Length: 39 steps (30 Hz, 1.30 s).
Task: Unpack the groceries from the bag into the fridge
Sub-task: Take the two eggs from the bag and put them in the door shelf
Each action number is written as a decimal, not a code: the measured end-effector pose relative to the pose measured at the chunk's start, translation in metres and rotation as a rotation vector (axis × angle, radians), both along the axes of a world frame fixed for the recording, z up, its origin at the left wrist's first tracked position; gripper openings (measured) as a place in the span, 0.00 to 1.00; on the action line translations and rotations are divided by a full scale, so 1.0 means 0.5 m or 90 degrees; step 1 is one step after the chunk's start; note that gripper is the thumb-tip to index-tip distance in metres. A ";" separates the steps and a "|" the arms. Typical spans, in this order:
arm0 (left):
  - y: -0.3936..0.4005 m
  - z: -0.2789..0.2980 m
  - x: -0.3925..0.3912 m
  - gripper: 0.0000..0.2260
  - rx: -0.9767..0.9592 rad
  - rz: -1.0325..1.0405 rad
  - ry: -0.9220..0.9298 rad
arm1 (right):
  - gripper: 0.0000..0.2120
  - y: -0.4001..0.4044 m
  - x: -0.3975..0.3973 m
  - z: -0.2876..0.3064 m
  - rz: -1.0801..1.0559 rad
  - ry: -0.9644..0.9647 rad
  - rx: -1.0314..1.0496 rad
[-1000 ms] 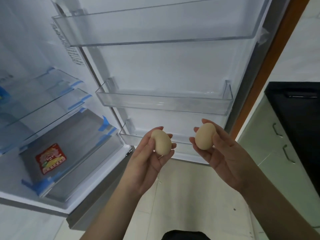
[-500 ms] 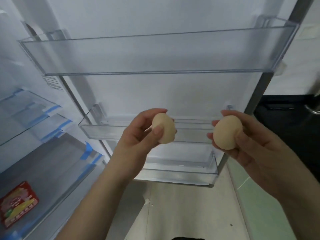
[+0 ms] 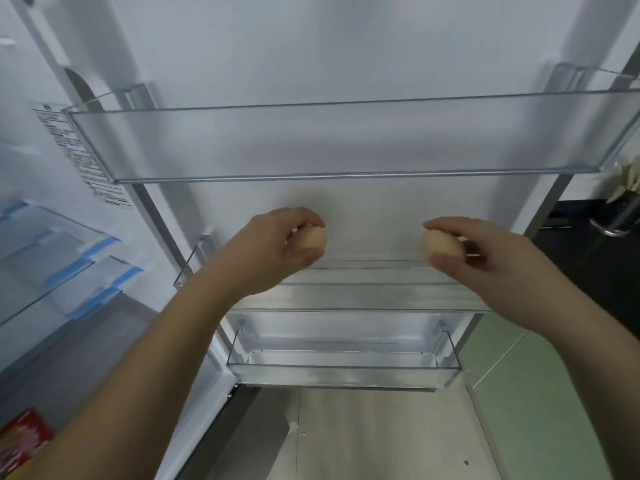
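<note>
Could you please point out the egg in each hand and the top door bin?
left egg (image 3: 313, 240), head view, its exposed shell.
right egg (image 3: 439, 247), head view, its shell.
top door bin (image 3: 311, 143), head view, its clear front wall.

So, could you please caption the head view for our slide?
Left hand and right hand each hold an egg above the middle door shelf.

Two beige eggs (image 3: 313, 239), clear door bins (image 3: 346, 143) on a white door, blue-edged shelves (image 3: 104, 247), a red packet (image 3: 20, 438).
</note>
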State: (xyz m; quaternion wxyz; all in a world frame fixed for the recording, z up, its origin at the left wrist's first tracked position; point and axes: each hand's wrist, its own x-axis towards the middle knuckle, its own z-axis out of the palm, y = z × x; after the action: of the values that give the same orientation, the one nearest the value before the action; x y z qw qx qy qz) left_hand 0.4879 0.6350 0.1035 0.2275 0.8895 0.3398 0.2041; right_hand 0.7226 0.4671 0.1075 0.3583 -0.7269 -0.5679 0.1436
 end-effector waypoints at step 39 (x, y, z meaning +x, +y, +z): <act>0.014 -0.007 0.085 0.13 0.056 -0.148 0.340 | 0.15 0.111 0.060 -0.013 0.037 -0.518 -0.409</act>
State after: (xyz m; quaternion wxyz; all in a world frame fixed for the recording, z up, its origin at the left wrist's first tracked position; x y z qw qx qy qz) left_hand 0.5304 0.6420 0.0999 0.1135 0.9536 0.2742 -0.0500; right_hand 0.7528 0.5226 0.1011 -0.1370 -0.7812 -0.6085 0.0265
